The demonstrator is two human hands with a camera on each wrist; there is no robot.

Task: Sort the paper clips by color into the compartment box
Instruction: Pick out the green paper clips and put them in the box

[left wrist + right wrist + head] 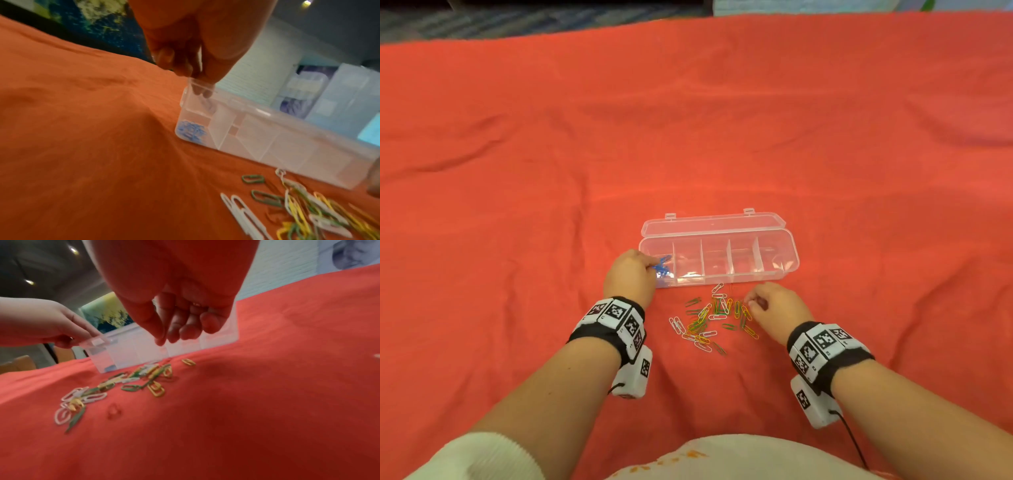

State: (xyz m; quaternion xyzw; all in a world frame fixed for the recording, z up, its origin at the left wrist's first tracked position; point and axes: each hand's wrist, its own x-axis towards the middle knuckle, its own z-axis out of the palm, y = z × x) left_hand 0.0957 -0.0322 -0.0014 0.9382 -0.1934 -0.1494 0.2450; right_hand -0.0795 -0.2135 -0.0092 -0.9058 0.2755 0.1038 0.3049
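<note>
Left hand point(629, 274) fingers curled over the compartment box point(787, 255) end holding blue clips point(663, 266); right hand point(774, 305) fingers loosely curled, empty, above the mixed clip pile point(709, 320).

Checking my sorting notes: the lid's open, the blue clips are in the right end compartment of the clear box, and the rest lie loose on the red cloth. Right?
Not quite. The blue clips are in the left end compartment of the clear box, beside the left hand, as the head view shows. The lid is open, and the other clips lie loose on the red cloth.
</note>
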